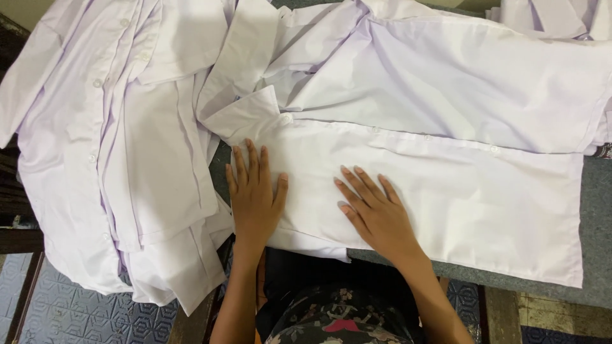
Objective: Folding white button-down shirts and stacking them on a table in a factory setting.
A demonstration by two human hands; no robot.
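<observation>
1. A pile of white shirts lies at the far left, well to the left of the spread white shirt that both hands press; the pile overhangs the table edge and droops toward the patterned blue floor

2. The collar of the spread shirt sits at that shirt's left end, just above the left hand, its points turned outward toward the pile

3. The left hand lies flat on the left end of the spread shirt, palm down, fingers straight and close together, pointing away from the person; it grips nothing, it only presses the cloth, which lies directly beneath it and runs off to the right

4. The right hand rests just to the right of the left hand, also open and flat on the same front panel, fingers slightly fanned and angled up to the left; it holds nothing, and the shirt extends under it and far to its right

5. The button placket runs across the spread shirt above both hands, with small white buttons showing along it

6. The grey table shows bare to the right of the spread shirt's hem and along its lower edge, below the right hand's wrist

7. More white cloth lies at the top right, beyond the spread shirt
</observation>
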